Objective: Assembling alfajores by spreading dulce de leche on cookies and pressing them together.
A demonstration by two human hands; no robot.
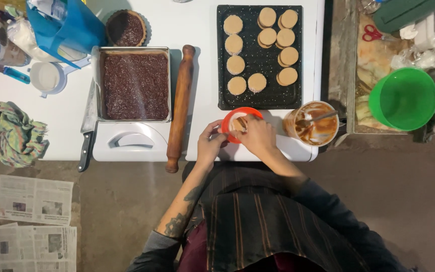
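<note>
View from above, centre of the frame: my left hand [211,142] grips the rim of a small round orange-red plastic bowl [230,117] at the near edge of the white table [197,25], fingers curled on its left side, apparently to keep it from sliding. My right hand [258,135] reaches over the bowl from the right, fingers bent down and pinching a round pale sandwich biscuit [239,124] held inside it (whether the biscuit touches the contents I cannot tell). Both forearms come up from the lower centre and converge on the bowl, wrists slightly bent inward.

Just right of the bowl stands a clear tub of brown caramel spread [312,124] with a metal utensil resting in it, within easy reach of the right hand. Above, upper centre, a black speckled baking tray [260,95] carries single biscuit rounds in its left column and stacked pairs to the right. A long wooden rolling pin [180,100] lies upright in the frame left of the tray, beside a square metal tin of dark brown cake [135,84]. A black-handled knife [87,136] lies along the tin's left side.
</note>
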